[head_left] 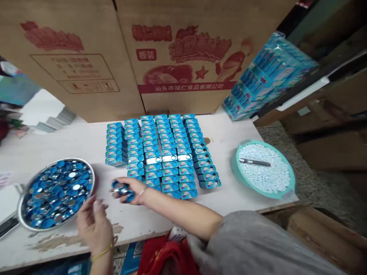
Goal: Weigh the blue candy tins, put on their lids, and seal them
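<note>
My right hand (137,188) is closed around several round blue-and-silver caps (122,189), held above the table left of the rows of blue boxes. My left hand (96,223) is beside the right rim of a metal bowl (93,173), its fingers apart and slightly bent, with nothing seen in them. Heaped in that bowl are many more blue and silver caps (57,191). The small blue boxes (169,172) stand in several columns on the table; round holes show in the tops of some, and dark spots are in several along the right column.
A teal basin (235,168) of small white pieces stands at the right, with a dark-handled tool (255,162) lying on them. Large cardboard boxes (129,103) line the back of the white table (106,198). Wrapped blue packs (263,76) are stacked at the back right.
</note>
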A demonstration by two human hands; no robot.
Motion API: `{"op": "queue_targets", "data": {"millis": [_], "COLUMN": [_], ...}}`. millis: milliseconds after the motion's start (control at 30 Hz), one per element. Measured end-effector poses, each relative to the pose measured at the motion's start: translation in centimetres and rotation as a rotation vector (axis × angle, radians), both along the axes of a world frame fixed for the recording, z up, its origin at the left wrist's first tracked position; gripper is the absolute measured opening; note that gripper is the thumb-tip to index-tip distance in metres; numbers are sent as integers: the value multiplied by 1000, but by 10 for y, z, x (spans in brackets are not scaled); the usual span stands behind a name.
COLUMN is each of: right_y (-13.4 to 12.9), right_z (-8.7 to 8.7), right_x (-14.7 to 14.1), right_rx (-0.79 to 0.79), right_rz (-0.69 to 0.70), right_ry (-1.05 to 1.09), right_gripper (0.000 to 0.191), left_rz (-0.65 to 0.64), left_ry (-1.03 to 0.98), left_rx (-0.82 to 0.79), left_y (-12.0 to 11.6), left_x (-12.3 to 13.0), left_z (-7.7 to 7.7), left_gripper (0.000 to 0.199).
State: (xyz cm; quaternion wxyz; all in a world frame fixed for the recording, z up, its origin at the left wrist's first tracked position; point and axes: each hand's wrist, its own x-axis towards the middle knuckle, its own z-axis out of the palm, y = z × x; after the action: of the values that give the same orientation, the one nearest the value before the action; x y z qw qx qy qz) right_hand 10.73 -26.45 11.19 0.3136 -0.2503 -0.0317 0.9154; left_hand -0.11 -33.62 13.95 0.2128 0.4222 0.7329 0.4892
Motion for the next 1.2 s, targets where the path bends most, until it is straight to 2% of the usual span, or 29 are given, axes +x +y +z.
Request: {"op": "queue_targets", "data": {"millis": [33,100,167,233,333,433,500,567,700,867,1033,1200], "right_y": [-18,-53,-85,-111,-137,-151,-154,-154,-146,-127,-110,-101], "right_z": [1,3,3,4,7,6,2,-5,-18,-25,-37,-52], "right_x": [30,88,139,181,228,265,288,310,348,376,385,386], "right_rx": [-78,-140,-123,-73,-15,-31,-89,-150,-135,-86,-187,-215], "right_rz": [-28,-127,-222,-289,-341,-392,-438,-483,-532,-554,-630,-660], "right_ry": [-14,-118,-203,-272,-375,-464,-459,-390,-273,-344,-374,-346], "right_gripper": [13,14,22,27,31,30,28,25,24,34,47,49], "left_rz": [-83,-325,-574,-748,-853,-892,-889,-886,-907,-931,-972,-1024], "left_ry": [13,4,-55,-149,-246,-219,-98,107,397,609,796,941], "left_rx": [-32,-121,-236,-294,-330,-371,-391,-412,-468,-546,-702,-874], "left_y": [0,-5,-12,-21,-34,-35,-23,0,60,122,152,173], "left_x": [17,57,101,145,201,244,267,288,332,384,411,424], "left_z": [2,1,-5,-13,-22,-29,-34,-40,-56,-75,-86,-87], "left_gripper": [41,40,39,34,27,18,14,13,10,7,12,30]}}
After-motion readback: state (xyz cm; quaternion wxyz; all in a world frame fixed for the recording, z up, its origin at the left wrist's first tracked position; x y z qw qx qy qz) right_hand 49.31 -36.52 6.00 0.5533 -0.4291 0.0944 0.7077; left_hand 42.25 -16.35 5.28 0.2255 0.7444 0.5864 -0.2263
